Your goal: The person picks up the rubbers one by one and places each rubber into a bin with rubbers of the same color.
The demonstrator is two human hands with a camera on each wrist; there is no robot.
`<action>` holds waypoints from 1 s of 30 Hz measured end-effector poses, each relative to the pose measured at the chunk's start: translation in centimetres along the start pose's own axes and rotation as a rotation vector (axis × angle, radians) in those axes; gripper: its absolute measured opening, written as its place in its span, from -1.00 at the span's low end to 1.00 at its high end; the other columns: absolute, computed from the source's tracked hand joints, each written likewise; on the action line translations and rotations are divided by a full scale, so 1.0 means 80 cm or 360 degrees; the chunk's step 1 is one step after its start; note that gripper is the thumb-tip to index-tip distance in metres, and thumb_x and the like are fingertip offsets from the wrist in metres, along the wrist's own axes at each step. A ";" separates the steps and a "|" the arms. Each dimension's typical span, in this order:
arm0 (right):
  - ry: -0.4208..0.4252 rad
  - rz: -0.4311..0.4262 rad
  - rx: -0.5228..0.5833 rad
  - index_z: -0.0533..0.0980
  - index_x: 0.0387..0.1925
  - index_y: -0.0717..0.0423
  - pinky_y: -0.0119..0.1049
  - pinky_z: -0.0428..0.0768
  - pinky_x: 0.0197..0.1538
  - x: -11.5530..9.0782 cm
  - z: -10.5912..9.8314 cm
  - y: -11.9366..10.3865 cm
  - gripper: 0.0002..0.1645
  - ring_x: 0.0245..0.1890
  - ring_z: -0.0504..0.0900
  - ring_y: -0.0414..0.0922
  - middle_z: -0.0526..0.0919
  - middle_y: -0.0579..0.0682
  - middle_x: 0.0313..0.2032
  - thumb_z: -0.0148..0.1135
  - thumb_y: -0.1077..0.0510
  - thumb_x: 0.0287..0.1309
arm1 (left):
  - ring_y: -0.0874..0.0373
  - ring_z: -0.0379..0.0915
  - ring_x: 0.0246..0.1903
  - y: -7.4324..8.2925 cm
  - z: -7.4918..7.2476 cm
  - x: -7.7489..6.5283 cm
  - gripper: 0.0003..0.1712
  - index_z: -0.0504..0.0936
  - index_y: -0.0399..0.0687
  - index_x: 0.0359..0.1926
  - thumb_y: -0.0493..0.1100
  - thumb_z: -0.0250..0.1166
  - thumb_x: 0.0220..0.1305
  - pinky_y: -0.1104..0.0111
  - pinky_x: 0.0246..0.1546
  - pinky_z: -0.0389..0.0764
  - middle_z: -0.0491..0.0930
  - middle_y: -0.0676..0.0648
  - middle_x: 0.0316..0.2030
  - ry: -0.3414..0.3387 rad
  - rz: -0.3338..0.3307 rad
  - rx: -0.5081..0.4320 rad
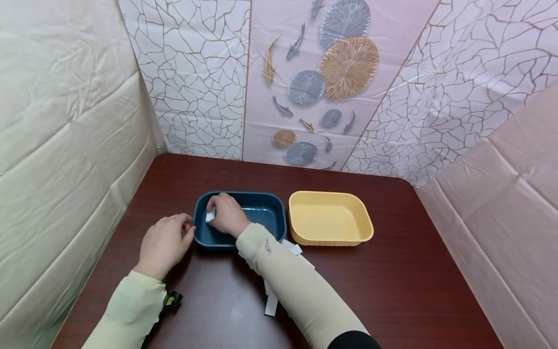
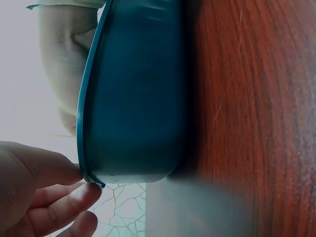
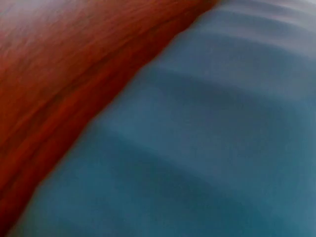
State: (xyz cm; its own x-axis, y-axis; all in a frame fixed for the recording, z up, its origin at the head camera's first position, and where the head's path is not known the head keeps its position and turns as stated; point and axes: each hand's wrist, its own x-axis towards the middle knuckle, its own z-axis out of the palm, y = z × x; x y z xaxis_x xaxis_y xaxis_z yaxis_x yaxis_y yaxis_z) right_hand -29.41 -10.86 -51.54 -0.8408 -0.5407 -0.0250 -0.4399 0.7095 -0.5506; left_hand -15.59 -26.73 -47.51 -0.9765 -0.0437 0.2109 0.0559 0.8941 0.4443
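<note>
A dark blue rectangular tray (image 1: 266, 213) stands on the table. My right hand (image 1: 228, 213) reaches into its left part and pinches a small white piece (image 1: 210, 214); most of that piece is covered by the fingers. At the tray's left end, the thumb and forefinger of my left hand (image 1: 165, 242) pinch the rim, seen closer in the left wrist view, where the tray's outer wall (image 2: 133, 98) fills the middle. The right wrist view is blurred and shows only the blue tray wall (image 3: 197, 138) beside the wood.
A yellow tray (image 1: 327, 220) stands just right of the blue one. Several white strips (image 1: 271, 304) lie on the reddish-brown table (image 1: 414, 271), partly hidden under my right forearm. Fabric hangings (image 1: 200, 72) enclose the table at the back and sides.
</note>
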 end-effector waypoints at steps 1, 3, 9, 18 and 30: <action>0.0006 0.0004 -0.0017 0.63 -0.18 -0.10 -0.35 0.61 -0.08 0.001 0.001 -0.001 -0.68 -0.17 0.54 -0.19 0.57 -0.13 -0.09 0.66 0.20 0.19 | -0.03 0.54 -0.36 0.000 0.000 0.000 -0.74 0.77 -0.26 -0.01 -0.16 0.48 0.42 -0.03 -0.30 0.66 0.67 -0.08 -0.36 0.0006 0.0005 -0.0001; -0.0003 0.0019 -0.0018 0.63 -0.17 -0.09 -0.35 0.61 -0.10 0.002 0.003 -0.003 -0.68 -0.17 0.53 -0.19 0.57 -0.13 -0.08 0.65 0.22 0.20 | -0.03 0.54 -0.37 0.000 -0.001 -0.001 -0.74 0.78 -0.26 -0.01 -0.17 0.49 0.42 -0.03 -0.32 0.66 0.67 -0.08 -0.37 0.0019 0.0015 0.0001; -0.0007 0.0000 -0.0100 0.67 -0.17 -0.07 -0.33 0.63 -0.08 0.016 0.022 0.009 -0.71 -0.15 0.55 -0.17 0.60 -0.09 -0.06 0.66 0.21 0.18 | -0.03 0.56 -0.39 0.001 -0.002 -0.002 -0.74 0.78 -0.28 -0.02 -0.18 0.49 0.41 -0.03 -0.33 0.66 0.69 -0.09 -0.37 0.0032 0.0033 0.0004; 0.0023 -0.0091 -0.0224 0.66 -0.17 -0.09 -0.40 0.59 -0.09 0.020 0.035 0.022 -0.75 -0.18 0.51 -0.20 0.55 -0.13 -0.10 0.59 0.23 0.22 | 0.00 0.54 -0.41 0.003 -0.003 -0.001 -0.76 0.78 -0.26 -0.03 -0.18 0.49 0.42 -0.01 -0.35 0.65 0.68 -0.08 -0.38 0.0008 0.0029 -0.0010; -0.0057 -0.0070 -0.0192 0.73 0.08 -0.01 -0.30 0.65 0.11 -0.034 -0.039 -0.032 -0.68 0.03 0.63 -0.16 0.64 -0.04 0.19 0.56 0.06 0.37 | -0.01 0.55 -0.42 0.001 -0.006 0.000 -0.70 0.78 -0.28 0.02 -0.14 0.50 0.43 -0.01 -0.34 0.69 0.71 -0.11 -0.35 -0.0026 0.0004 0.0027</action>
State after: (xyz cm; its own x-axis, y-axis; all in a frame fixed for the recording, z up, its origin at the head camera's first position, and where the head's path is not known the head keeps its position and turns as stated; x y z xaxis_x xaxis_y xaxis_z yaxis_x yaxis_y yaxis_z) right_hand -26.97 -9.81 -47.41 -0.8090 -0.5869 -0.0339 -0.5128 0.7326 -0.4476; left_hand -15.46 -26.82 -47.07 -0.9796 -0.0345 0.1979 0.0550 0.9015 0.4292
